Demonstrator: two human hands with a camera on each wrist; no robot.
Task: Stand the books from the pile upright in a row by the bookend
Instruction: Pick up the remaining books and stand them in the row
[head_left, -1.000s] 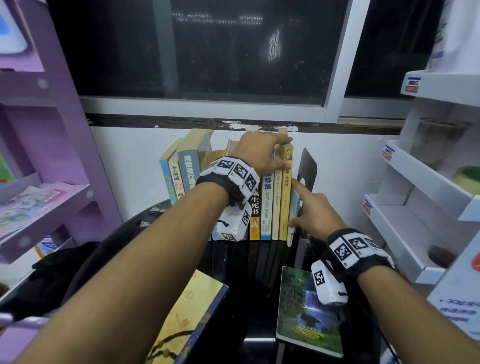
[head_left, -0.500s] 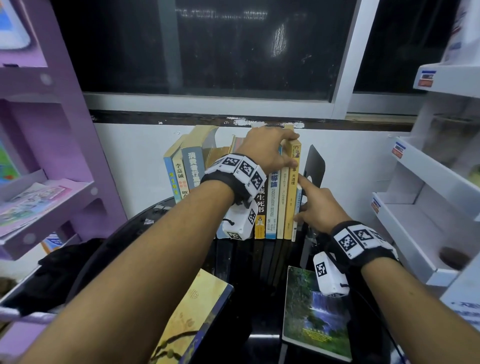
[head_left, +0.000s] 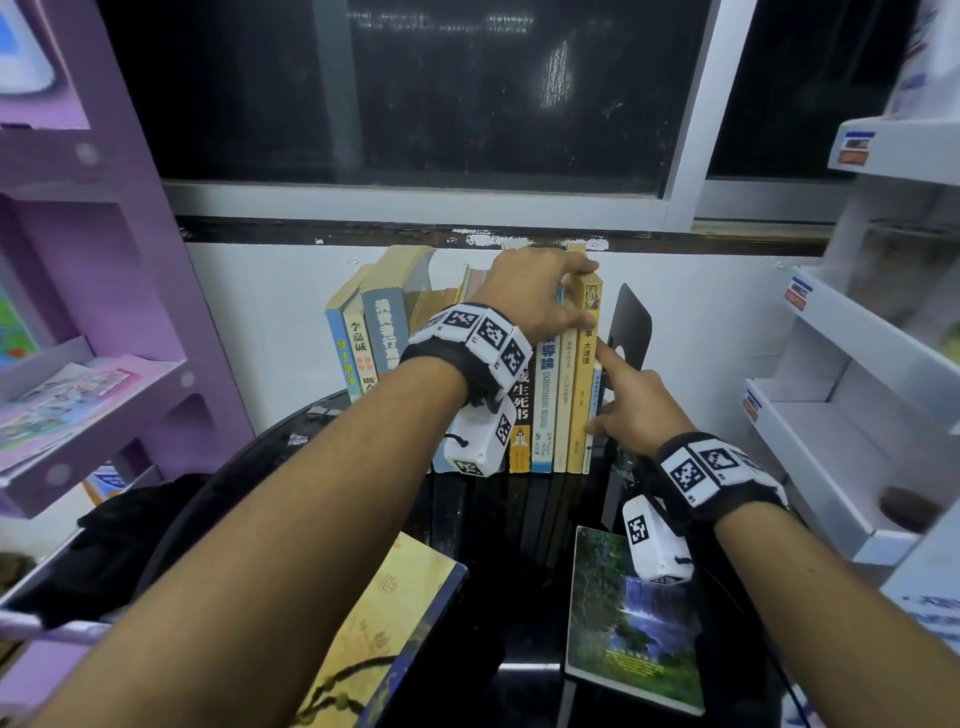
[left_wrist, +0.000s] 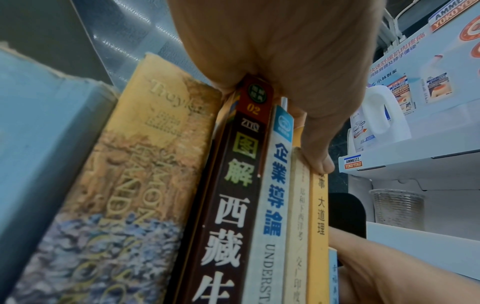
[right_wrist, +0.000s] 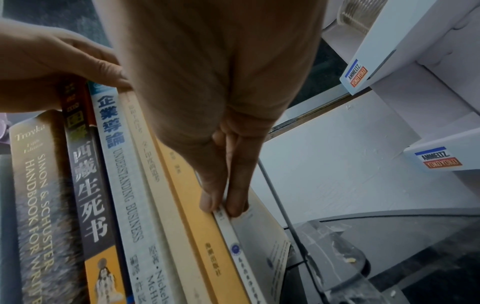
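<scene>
Several books stand upright in a row against the wall, ending at a yellow book (head_left: 584, 374) and a thin pale-blue book (head_left: 594, 415) beside the black bookend (head_left: 631, 322). My left hand (head_left: 571, 296) lies over the tops of the row, fingers curled behind and thumb (left_wrist: 319, 162) pressing the spines. My right hand (head_left: 602, 389) pinches the thin pale-blue book (right_wrist: 241, 246) at its spine, with the index finger reaching up between the yellow book and the bookend. Two books lie flat at the front: a yellow-covered one (head_left: 384, 634) and a green waterfall one (head_left: 623, 623).
The row stands on a dark glass table (head_left: 519, 519). A purple shelf unit (head_left: 104, 364) rises close on the left with a black cloth (head_left: 130, 535) beneath it. A white display rack (head_left: 831, 415) crowds the right, just past the bookend.
Both hands stay on the row. The right hand has pressed the thin book a little closer against the yellow book; the view has shifted slightly.
</scene>
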